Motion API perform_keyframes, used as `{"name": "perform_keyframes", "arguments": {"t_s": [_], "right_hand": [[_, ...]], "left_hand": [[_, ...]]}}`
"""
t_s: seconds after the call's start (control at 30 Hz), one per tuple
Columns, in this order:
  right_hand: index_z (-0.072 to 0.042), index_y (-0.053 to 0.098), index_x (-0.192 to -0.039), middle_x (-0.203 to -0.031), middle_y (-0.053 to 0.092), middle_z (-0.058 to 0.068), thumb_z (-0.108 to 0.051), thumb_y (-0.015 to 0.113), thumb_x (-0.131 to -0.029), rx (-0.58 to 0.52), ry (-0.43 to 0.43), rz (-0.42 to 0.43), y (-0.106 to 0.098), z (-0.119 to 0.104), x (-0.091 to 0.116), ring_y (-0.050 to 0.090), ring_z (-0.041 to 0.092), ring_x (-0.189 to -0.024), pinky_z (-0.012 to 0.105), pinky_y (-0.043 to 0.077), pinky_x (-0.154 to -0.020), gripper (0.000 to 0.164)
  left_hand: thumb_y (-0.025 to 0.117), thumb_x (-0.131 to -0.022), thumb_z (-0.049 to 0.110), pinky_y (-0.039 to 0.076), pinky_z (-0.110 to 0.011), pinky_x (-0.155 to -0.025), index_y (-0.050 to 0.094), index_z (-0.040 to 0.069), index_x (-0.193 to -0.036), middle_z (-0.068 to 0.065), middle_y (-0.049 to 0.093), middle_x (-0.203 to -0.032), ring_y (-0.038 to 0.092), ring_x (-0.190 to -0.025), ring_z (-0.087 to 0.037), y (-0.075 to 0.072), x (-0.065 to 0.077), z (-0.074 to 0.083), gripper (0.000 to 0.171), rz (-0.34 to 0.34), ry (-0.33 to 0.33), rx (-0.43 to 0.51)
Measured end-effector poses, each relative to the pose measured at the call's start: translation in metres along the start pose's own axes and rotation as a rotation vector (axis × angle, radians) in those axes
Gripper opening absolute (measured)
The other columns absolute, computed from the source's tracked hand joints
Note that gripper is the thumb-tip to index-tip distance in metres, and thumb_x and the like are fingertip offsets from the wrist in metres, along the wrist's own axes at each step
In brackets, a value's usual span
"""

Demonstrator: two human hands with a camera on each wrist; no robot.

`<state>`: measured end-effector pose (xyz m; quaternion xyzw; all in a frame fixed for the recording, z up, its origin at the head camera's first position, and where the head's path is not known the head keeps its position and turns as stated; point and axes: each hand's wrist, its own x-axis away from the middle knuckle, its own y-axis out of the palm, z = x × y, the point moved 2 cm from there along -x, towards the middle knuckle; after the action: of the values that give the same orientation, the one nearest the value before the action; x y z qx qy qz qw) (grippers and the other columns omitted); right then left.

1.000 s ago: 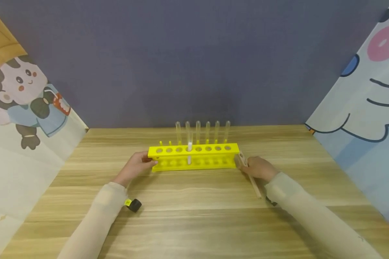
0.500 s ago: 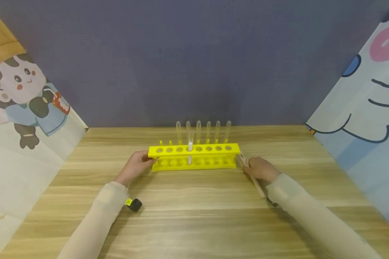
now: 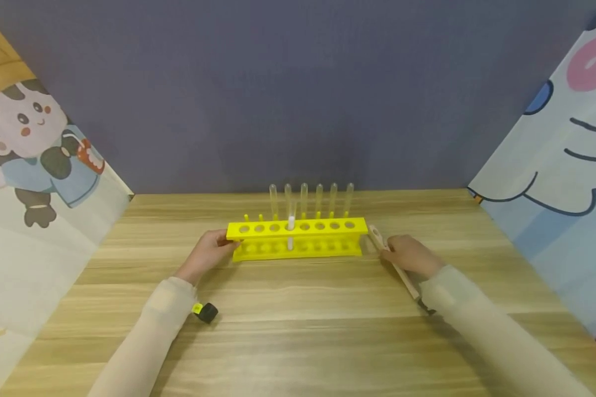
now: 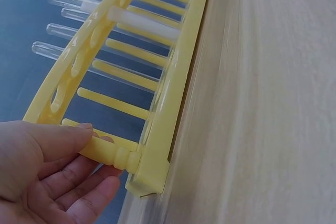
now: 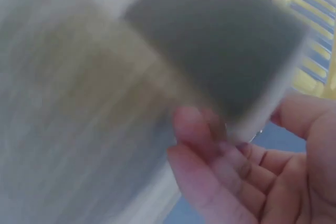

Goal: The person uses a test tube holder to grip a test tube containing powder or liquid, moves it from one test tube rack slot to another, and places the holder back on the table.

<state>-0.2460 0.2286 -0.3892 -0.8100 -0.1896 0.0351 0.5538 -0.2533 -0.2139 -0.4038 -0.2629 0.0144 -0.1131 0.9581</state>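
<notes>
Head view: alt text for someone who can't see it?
A left hand grips the left end of a yellow rack on a wooden table; the right hand holds a wooden tool near the right end. Six clear tubes stand on the rack's rear pegs, one partly white tube in a hole.

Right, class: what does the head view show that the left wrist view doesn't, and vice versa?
Only head: the right hand holding a wooden tool, and cartoon panels.
Only left wrist: the pegs in full length and the left hand's palm side.
Both: that hand gripping the yellow rack, upturned clear tubes, a whitish tube, the table.
</notes>
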Motion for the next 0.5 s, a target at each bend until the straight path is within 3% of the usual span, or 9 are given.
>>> {"name": "perform_keyframes", "arguments": {"t_s": [0.27, 0.5], "right_hand": [[-0.005, 0.047, -0.074, -0.062, 0.047, 0.001, -0.014, 0.053, -0.094, -0.006, -0.077, 0.04, -0.01, 0.002, 0.01, 0.041, 0.013, -0.053, 0.026, 0.036, -0.048, 0.023], [-0.004, 0.045, -0.08, -0.062, 0.046, 0.003, -0.013, 0.051, -0.096, -0.005, -0.066, 0.098, -0.019, 0.003, 0.013, 0.041, 0.014, -0.053, 0.028, 0.036, -0.048, 0.019]], "left_hand": [[0.06, -0.093, 0.012, 0.045, -0.044, -0.097, 0.06, 0.004, -0.124, -0.014, 0.059, -0.127, 0.053, -0.117, -0.031, 0.0, 0.001, -0.001, 0.032, -0.005, -0.011, 0.001], [0.06, -0.093, 0.012, 0.045, -0.044, -0.097, 0.06, 0.004, -0.124, -0.014, 0.059, -0.126, 0.054, -0.117, -0.03, 0.0, 0.001, 0.003, 0.032, 0.002, -0.022, 0.005]]}}
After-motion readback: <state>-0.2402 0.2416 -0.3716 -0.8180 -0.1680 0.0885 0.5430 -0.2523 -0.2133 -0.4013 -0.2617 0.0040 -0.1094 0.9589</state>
